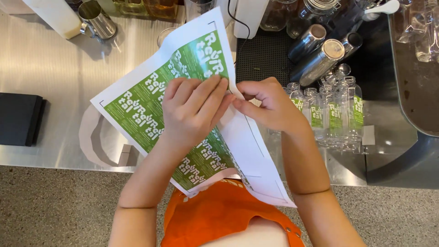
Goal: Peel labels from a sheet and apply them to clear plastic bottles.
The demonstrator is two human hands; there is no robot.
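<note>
Both hands raised together, left hand (194, 110) fingers flat, right hand (267, 105) fingertips pinched.

A big sheet of labels (183, 114) is in the grip of both hands. The left hand (194, 110) lies flat on top of it and the right hand (270, 103) pinches its edge. The sheet is white around the rim, with rows of green rectangles and white marks on them. Its right part is plain white, just below the right grip. To the right of the grip stand clear little bottles (334, 114) on the counter (50, 68). Each one has a small green label (335, 114) with white marks on its side.
</note>
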